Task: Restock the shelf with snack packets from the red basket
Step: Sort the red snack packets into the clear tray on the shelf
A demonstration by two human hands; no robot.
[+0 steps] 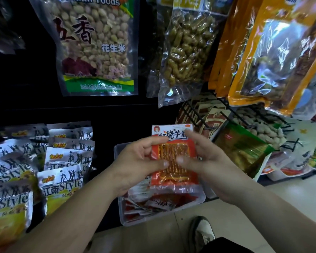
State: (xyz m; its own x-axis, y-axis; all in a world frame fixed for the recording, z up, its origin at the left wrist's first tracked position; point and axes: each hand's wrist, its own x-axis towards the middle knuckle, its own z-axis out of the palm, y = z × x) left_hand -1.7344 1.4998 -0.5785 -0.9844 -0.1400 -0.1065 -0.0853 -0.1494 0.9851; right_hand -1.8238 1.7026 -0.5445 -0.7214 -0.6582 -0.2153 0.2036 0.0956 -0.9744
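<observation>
Your left hand (pixel 135 161) and right hand (pixel 208 161) both pinch one red packet (pixel 173 156) by its sides, just above the bin (pixel 121 210). Placement looks under way; next, lower it flat onto the bin's stack (pixel 153 203).

Setting: snack aisle of a small shop.
Sealed bags of peanuts (pixel 93 42), fried twists (pixel 184 52) and orange pouches (pixel 254 61) are hung side by side on a dark display wall at the far side. Identical silver-and-yellow packets (pixel 62 179) are ranked at near left. A black wire rack (pixel 193 117) of further packets is noted at right. A clear tub (pixel 121 212) of red packets (pixel 153 203) is set above a pale tiled floor (pixel 235 216).
</observation>
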